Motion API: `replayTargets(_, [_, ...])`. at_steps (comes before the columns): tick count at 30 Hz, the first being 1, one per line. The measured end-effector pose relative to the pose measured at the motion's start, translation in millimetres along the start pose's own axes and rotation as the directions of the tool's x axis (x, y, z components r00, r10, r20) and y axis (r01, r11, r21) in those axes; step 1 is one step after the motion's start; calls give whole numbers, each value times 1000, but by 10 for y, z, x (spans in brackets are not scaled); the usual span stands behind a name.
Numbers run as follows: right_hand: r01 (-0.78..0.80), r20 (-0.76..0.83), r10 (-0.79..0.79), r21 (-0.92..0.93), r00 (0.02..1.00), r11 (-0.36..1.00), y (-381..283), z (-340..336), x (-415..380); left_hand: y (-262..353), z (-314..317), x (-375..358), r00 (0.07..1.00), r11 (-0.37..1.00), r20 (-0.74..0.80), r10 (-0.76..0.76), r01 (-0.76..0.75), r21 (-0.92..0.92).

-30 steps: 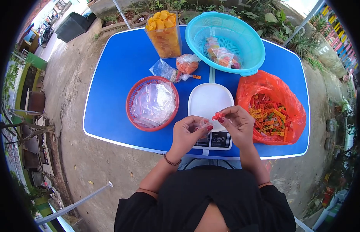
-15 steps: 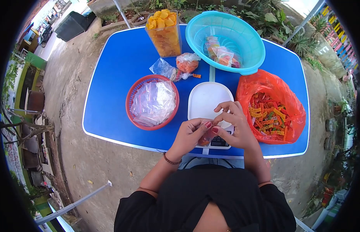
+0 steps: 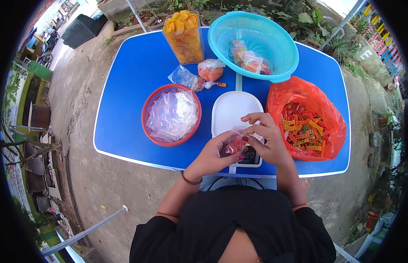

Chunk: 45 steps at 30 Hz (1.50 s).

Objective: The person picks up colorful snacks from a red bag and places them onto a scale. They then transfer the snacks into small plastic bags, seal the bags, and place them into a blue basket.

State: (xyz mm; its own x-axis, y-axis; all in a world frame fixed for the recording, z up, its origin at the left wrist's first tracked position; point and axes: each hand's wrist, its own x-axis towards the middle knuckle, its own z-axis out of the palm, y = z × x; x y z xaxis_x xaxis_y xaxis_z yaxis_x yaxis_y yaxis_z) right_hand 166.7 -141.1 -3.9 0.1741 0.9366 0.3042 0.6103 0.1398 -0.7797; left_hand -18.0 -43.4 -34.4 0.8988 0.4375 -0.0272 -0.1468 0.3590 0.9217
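Between my hands is a small clear plastic bag (image 3: 234,144) with something reddish inside. My left hand (image 3: 215,154) is closed around its lower left side. At its upper right edge, my right hand (image 3: 266,139) pinches the plastic with thumb and finger, other fingers raised. Both hands are over the front of a white kitchen scale (image 3: 236,109), covering part of its black button panel. A red basket (image 3: 147,131) of flat clear bags (image 3: 174,116) stands to the left. To the right lies an open red plastic bag (image 3: 337,127) full of colourful ladder-shaped snack pieces (image 3: 304,131).
At the back of the blue table (image 3: 125,87), a clear container (image 3: 185,41) holds yellow chips. A turquoise basket (image 3: 283,48) with several filled bags stands beside it. A knotted bag of orange snacks (image 3: 210,70) and a clear packet (image 3: 184,77) lie mid-table.
The small bag has been raised and turned between my hands, its top now showing above my left fingers. My left thumb has shifted lower on it. My right hand still pinches.
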Motion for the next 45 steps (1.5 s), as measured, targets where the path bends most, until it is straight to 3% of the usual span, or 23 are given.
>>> replayTargets(3, [-5,-76,14,123,997,992,-9,34,-4,18,-133,-11,990,993,76,-116,112,44])
replayTargets(6, [-113,-111,125,106,986,988,-144,20,-9,58,-74,-8,992,992,14,-123,123,29])
replayTargets(9, [22,-71,-22,2,997,1000,-6,54,-29,55,-31,-14,997,997,16,-81,81,1])
replayTargets(12, [34,11,-35,4,999,999,-3,-9,-40,-24,-67,-10,995,993,40,-95,92,71])
replayTargets(15, [60,-71,-60,-2,996,998,-58,-6,-19,-23,-15,5,997,996,-4,-71,71,62])
replayTargets(18, [126,-46,-126,-4,991,992,-26,-13,-33,-14,-47,-7,997,978,42,-64,55,200])
replayTargets(21, [-133,-175,201,338,964,932,-117,64,-86,81,30,-9,997,998,-54,-56,55,-9])
replayTargets(24, [-65,-184,135,345,973,936,8,127,-146,60,50,-19,992,984,-76,100,-87,156])
replayTargets(27, [-1,-250,68,258,966,966,-67,146,-134,13,117,38,883,847,-201,425,-309,434])
replayTargets(33, [95,-312,-46,145,949,985,-139,149,-104,-56,87,-30,838,779,-216,501,-327,536])
replayTargets(36, [113,-303,-56,176,952,978,-151,153,-101,27,187,-63,849,907,-347,398,-310,284])
replayTargets(39, [115,-264,-82,109,961,987,-171,75,-91,-20,85,-68,790,828,-311,528,-399,393])
replayTargets(42, [107,-239,-80,106,968,989,-197,71,-104,20,123,-73,810,848,-273,519,-447,285])
replayTargets(45, [161,-240,-133,100,962,982,-141,89,-114,38,136,-89,835,856,-255,487,-397,332])
